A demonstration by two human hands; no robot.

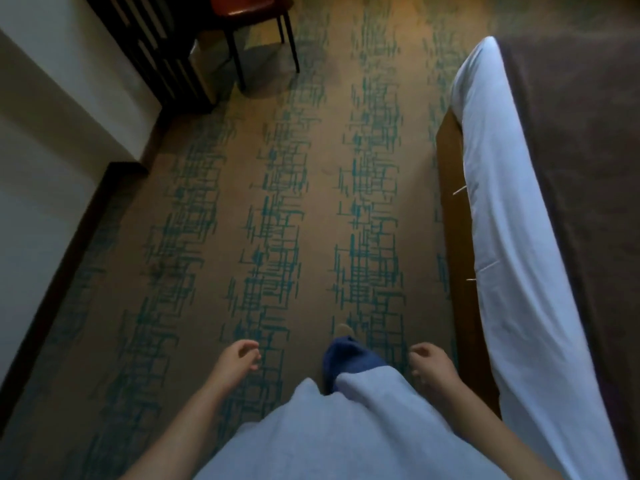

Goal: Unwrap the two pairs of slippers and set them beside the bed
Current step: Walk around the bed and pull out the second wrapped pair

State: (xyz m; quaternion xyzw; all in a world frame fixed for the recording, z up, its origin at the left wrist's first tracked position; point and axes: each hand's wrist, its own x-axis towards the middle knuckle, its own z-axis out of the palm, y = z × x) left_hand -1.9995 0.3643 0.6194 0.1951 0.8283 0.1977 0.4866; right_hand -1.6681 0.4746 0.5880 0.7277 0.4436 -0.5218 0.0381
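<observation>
No slippers or wrapping show anywhere in the head view. The bed [512,209] runs along the right side, with a white sheet over a wooden base and a dark brown cover on top. My left hand [239,358] hangs low at the centre left, fingers loosely curled and apart, holding nothing. My right hand [431,365] hangs close to the bed's wooden base, also loosely curled and holding nothing. Between the hands I see my light shirt, a blue trouser leg and the tip of one foot [344,330] on the carpet.
Tan carpet with teal line patterns [277,202] stretches ahead between the bed and a white wall with a dark skirting board [52,271] on the left. A chair with a red seat [249,8] and dark slatted furniture [156,53] stand at the far end.
</observation>
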